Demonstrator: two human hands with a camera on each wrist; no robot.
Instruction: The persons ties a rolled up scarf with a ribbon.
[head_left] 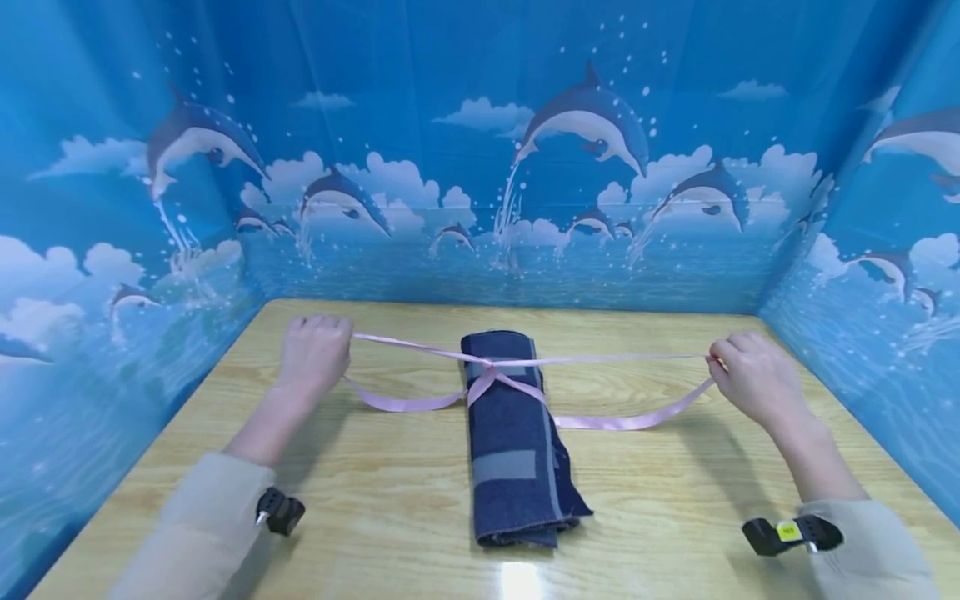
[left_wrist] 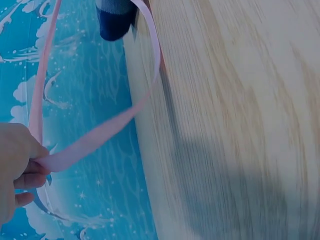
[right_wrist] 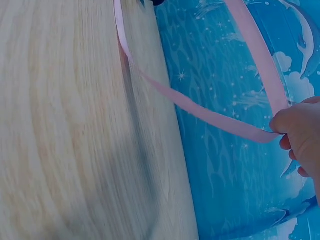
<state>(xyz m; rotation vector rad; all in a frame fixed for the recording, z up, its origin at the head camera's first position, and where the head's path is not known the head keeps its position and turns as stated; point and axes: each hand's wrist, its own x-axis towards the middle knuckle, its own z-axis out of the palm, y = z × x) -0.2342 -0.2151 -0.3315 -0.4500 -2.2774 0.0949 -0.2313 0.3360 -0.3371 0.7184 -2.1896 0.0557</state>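
Observation:
A rolled bundle of dark blue denim [head_left: 510,433] with grey strips lies lengthwise on the wooden table. Around its upper part runs a pink ribbon [head_left: 487,375], crossed over itself on top. My left hand [head_left: 318,354] pinches the ribbon out to the left; one stretch runs straight to the crossing while another sags below. In the left wrist view the ribbon [left_wrist: 85,145] comes out between thumb and curled fingers. On the other side my right hand [head_left: 753,375] pinches the ribbon between thumb and forefinger, again with a straight stretch and a hanging one. The right wrist view shows this ribbon [right_wrist: 215,117] bending at the fingertips.
The light wooden table [head_left: 375,500] reaches back to a blue curtain [head_left: 420,100] printed with dolphins, which also closes off both sides. Black wrist cameras [head_left: 279,510] sit on both sleeves. The denim's lower right corner [head_left: 577,504] flares out loose.

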